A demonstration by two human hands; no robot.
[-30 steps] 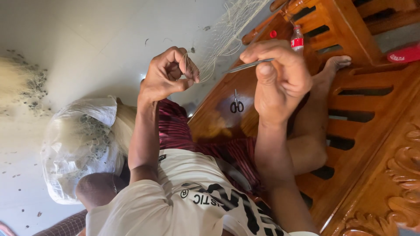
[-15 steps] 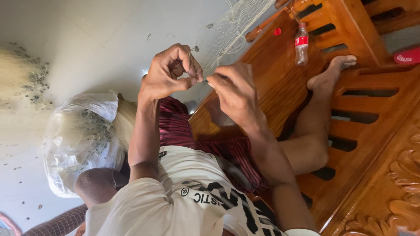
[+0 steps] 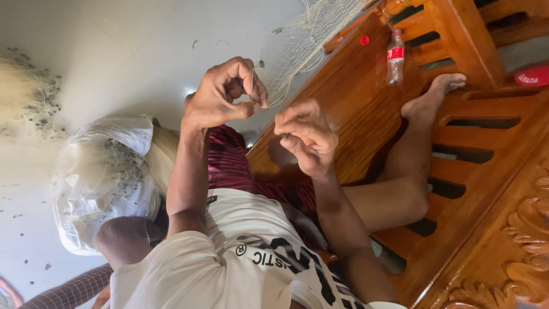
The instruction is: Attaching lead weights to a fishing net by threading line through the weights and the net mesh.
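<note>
bottle (image 3: 394,57) | clear plastic, red label | on wooden bench (image 3: 354,103)

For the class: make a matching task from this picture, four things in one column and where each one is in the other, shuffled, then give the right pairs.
Things
1. fishing net
2. plastic bottle
3. clear bag
4. bare foot

Places
A. lying on the wooden bench, near a red cap
B. on the pale floor beside the person's knee
C. pinched in the left hand
D. resting against the bench's slats

Pairs: 1-C, 2-A, 3-B, 4-D
</note>
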